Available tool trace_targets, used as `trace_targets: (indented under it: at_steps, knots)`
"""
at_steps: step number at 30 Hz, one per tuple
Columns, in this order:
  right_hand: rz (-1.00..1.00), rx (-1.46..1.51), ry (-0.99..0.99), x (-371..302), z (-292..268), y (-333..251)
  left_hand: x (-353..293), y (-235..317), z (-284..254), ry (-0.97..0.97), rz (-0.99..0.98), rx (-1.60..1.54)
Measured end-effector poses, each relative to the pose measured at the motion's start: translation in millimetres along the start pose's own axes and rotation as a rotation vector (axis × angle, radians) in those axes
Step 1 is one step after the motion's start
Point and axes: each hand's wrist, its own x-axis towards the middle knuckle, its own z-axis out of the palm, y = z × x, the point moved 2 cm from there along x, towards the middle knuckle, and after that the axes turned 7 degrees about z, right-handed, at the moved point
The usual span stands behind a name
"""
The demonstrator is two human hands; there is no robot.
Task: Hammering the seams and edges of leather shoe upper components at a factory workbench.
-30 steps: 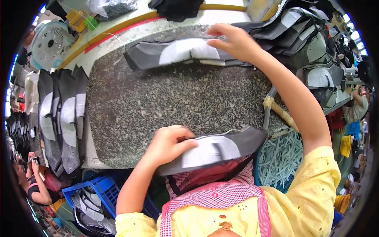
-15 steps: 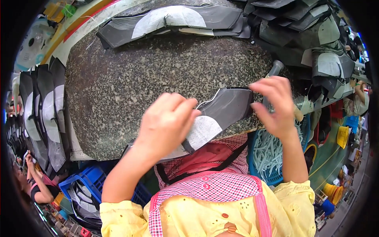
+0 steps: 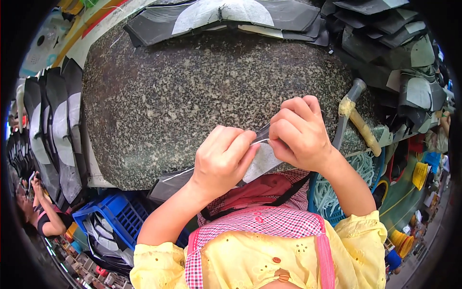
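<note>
A curved dark grey panel (image 3: pixel 168 187) with a pale grey patch lies along the near edge of a speckled stone slab (image 3: pixel 211 86). My left hand (image 3: pixel 222 160) pinches its upper edge, fingertips pressed together. Close beside it, my right hand (image 3: pixel 301 136) also grips that edge, with thumb and curled fingers. Between the two hands a thin white strip (image 3: pixel 260 141) runs along the edge. My fingers and right hand hide part of the panel. To the right of my right hand lies a hammer (image 3: pixel 365 127) with a yellowish wrapped handle.
Similar panels lie stacked at the slab's far edge (image 3: pixel 224 17), at the left (image 3: pixel 60 130) and at the upper right (image 3: pixel 380 29). Below are a blue crate (image 3: pixel 115 214) and a blue basket of pale strips (image 3: pixel 332 192). Another person (image 3: pixel 45 212) is at far left.
My right hand has moved left from the panel's right end and closed on its edge near my left hand. My left hand has shifted slightly right. The hammer is more fully visible.
</note>
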Motion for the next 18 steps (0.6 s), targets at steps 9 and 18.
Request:
trace_targets:
  at_steps: [9, 18]
  knots:
    - [0.169, 0.069, -0.152, -0.4, -1.5, 11.2, -2.0, -0.5, 0.6, 0.06, 0.053, -0.027]
    - [0.249, 0.031, -0.231, 5.7, -7.1, 12.3, 4.8, 9.5, -2.0, -0.195, 0.163, 0.143]
